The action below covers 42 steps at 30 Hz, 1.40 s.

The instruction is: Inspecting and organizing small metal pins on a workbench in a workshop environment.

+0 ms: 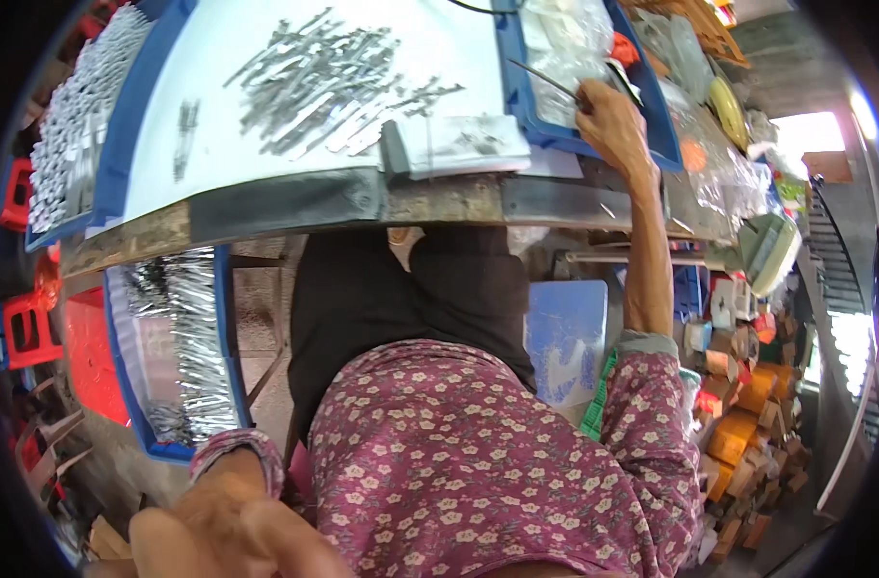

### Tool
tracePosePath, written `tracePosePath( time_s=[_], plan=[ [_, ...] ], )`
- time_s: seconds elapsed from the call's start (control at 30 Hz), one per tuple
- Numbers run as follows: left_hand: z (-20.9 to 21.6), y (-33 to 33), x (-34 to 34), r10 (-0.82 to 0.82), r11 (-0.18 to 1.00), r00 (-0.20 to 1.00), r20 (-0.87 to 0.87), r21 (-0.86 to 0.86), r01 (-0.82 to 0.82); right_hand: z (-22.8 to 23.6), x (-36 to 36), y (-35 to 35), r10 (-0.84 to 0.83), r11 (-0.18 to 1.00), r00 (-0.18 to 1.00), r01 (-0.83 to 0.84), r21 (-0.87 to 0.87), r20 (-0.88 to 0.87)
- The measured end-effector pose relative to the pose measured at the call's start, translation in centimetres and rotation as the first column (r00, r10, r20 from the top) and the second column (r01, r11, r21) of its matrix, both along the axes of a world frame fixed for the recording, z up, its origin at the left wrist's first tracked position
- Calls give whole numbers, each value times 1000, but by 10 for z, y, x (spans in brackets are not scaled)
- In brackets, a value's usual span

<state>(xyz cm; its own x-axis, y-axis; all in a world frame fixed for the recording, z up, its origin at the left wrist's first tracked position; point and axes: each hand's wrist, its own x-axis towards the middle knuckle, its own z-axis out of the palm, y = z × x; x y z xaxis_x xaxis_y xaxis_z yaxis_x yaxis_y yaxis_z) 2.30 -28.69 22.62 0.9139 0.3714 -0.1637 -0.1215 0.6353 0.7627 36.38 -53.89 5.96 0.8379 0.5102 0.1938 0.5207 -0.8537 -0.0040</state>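
Note:
My right hand (613,125) is closed around a thin, dark, pointed rod (544,79), which juts out to the left from the fingers; its exact kind does not show. That hand is over the right blue tray (673,135), where clear plastic bags (565,58) and something red lie. My left hand (218,535) is raised close to the camera at the lower left, blurred, with its fingertips cut off by the lower edge. On the white tabletop sheet (208,125) lies a loose heap of slim metal pieces (324,87), apart from both hands.
A folded white cloth (468,144) sits at the table's front edge. At the left stands a blue tray (121,144) stacked with metal pieces; another blue bin (229,356) of them is lower down. A red stool (30,328) and piled boxes (738,424) flank me.

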Motion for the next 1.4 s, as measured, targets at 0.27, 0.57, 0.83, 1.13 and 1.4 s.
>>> tracePosePath(
  time_s=[0.27, 0.57, 0.83, 1.13, 1.4],
  plan=[
    [-100, 55, 38, -125, 988, 701, 702, 20, 156, 13, -18, 18, -44, 978, 999, 38, 204, 25],
    [-198, 108, 173, 218, 547, 975, 39, 823, -155, 20, -48, 34, -43, 888, 996, 73, 454, -75],
    [-238, 166, 251, 497, -158, 867, 40, 987, 44, 8, -75, 51, 190, 680, 909, 151, 718, -371],
    [-287, 211, 271, 514, -189, 855, -69, 963, 191, 5, -80, 72, 274, 586, 765, 348, 732, -583],
    [-285, 223, 284, 503, -177, 854, -130, 952, 249, -8, -83, 73, 384, 444, 688, 448, 776, -616]
  ],
)
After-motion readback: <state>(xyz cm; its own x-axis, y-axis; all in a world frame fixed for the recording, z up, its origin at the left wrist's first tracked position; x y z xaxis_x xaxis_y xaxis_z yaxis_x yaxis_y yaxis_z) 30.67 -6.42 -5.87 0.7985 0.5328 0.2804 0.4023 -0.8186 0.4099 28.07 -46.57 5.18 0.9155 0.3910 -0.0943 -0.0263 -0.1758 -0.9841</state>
